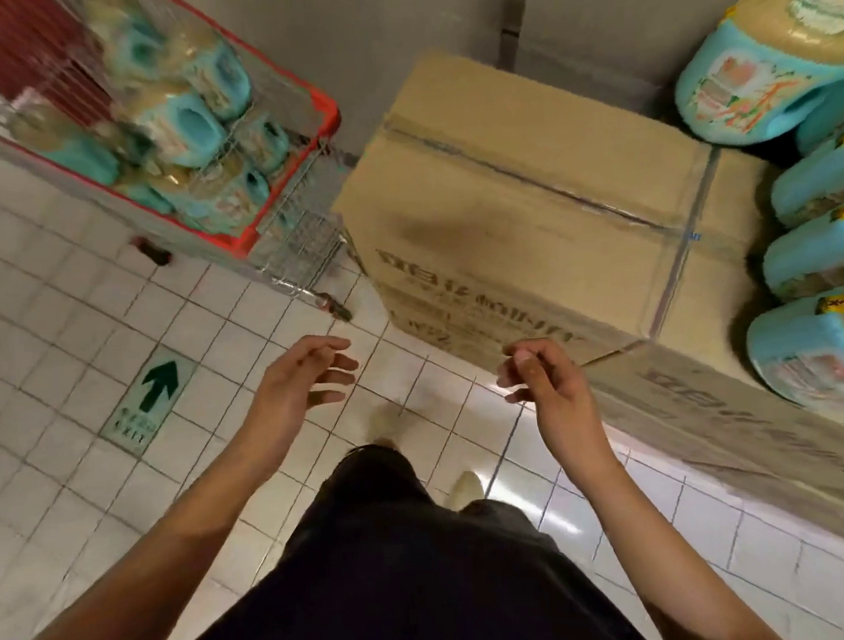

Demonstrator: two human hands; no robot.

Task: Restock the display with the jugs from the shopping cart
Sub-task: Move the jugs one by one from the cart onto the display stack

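Turquoise plastic jugs fill the red-rimmed wire shopping cart, upper left. Above white tiled floor beside brown cardboard boxes, our left hand and right hand hang empty, fingers loose.

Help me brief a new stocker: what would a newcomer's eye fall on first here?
The turquoise jugs piled in the red-rimmed shopping cart at upper left, echoed by matching jugs stacked at the right edge. Between them sits a taped cardboard box, and the left hand and right hand hover empty over the floor.
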